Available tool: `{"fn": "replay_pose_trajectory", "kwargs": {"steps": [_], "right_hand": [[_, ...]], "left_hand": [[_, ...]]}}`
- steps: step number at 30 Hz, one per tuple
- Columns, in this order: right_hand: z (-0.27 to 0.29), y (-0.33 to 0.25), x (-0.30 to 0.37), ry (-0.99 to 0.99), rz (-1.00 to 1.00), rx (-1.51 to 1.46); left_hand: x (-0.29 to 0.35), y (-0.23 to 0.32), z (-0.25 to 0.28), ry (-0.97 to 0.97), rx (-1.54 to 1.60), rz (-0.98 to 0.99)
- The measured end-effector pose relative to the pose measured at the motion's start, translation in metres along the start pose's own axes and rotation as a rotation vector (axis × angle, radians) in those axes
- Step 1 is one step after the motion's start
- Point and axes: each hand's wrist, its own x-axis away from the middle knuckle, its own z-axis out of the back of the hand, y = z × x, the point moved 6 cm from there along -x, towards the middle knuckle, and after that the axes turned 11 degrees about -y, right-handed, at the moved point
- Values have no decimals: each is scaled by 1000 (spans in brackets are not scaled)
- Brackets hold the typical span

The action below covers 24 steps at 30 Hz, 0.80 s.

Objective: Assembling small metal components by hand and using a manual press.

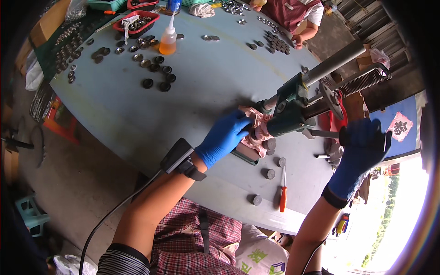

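My left hand (225, 136), in a blue glove, reaches to the base of a green hand press (289, 120). Its thumb and fingers are pinched together at the pink cloth (262, 120) under the press head; what lies between the fingertips is hidden. My right hand (364, 153), also blue-gloved, is raised at the end of the press lever (323, 133). Its fingers stretch upward with the thumb apart, and the palm side meets the lever's dark knob. Grey round pieces (269, 145) sit beside the cloth, and more stand nearer me.
An orange-handled screwdriver (283, 198) lies right of the loose pieces. Dark round caps (165, 78) are scattered across the table (206, 91), near a bottle of orange liquid (168, 40) and a red tray (136, 24). Another person's hand (297, 42) rests by stacked discs (276, 43).
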Motion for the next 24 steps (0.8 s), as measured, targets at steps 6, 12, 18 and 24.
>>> {"fn": "replay_pose_trajectory", "kwargs": {"steps": [6,12,18,24], "right_hand": [[15,10,-57,-509,-301,-42],[12,2,-5,-230,-63,-4],[4,1,54,-371,156,-107],[0,9,66,-307,257,-130]], "left_hand": [[-8,10,-32,-5,99,15],[-1,8,-31,84,134,-34],[13,-22,33,207,-238,53],[46,-88,156,390,-695,191]]}}
